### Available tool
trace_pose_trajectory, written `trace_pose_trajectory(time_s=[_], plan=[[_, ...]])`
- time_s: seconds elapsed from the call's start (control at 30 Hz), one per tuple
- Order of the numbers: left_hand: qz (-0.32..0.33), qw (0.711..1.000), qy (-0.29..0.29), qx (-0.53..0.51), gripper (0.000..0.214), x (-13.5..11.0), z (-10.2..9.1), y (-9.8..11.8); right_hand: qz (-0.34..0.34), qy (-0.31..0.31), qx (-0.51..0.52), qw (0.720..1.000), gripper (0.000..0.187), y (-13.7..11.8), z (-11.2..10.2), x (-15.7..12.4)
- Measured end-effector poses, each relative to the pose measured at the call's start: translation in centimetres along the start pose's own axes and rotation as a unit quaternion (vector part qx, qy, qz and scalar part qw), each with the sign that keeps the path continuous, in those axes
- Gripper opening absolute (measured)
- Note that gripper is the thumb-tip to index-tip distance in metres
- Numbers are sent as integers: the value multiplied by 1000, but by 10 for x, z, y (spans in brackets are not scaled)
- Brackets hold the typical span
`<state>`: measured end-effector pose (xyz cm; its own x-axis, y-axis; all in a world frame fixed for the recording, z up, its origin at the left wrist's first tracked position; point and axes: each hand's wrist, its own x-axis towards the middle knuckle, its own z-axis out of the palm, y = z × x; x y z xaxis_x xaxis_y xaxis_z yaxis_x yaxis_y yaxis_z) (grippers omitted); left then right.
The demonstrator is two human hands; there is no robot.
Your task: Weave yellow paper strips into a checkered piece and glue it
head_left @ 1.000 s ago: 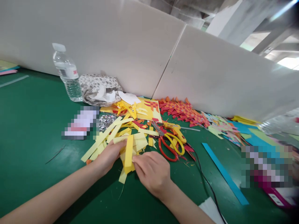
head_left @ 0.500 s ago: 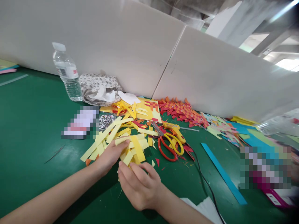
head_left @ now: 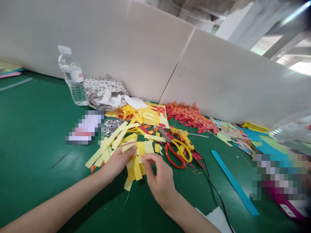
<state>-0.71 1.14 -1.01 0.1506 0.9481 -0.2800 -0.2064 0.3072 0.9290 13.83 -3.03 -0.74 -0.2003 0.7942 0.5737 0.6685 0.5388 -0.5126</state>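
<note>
Right hand [head_left: 160, 181] shifted up, yellow strips [head_left: 137, 168] at fingertips [head_left: 145, 158]

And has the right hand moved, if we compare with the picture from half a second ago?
Yes. Judged against the scissors, the right hand has moved forward and to the right, nearer to them.

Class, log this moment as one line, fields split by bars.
left hand: holding yellow paper strips | right hand: touching the strips | scissors: unheld, beside glue gun
</note>
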Motion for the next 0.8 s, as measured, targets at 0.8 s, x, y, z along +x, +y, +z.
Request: trace_pose_trajectory(time_s=[0.8], plan=[[-111, 978, -50, -168, 52, -1, -1, 8, 380, -17, 437, 815, 60, 34, -5, 25]])
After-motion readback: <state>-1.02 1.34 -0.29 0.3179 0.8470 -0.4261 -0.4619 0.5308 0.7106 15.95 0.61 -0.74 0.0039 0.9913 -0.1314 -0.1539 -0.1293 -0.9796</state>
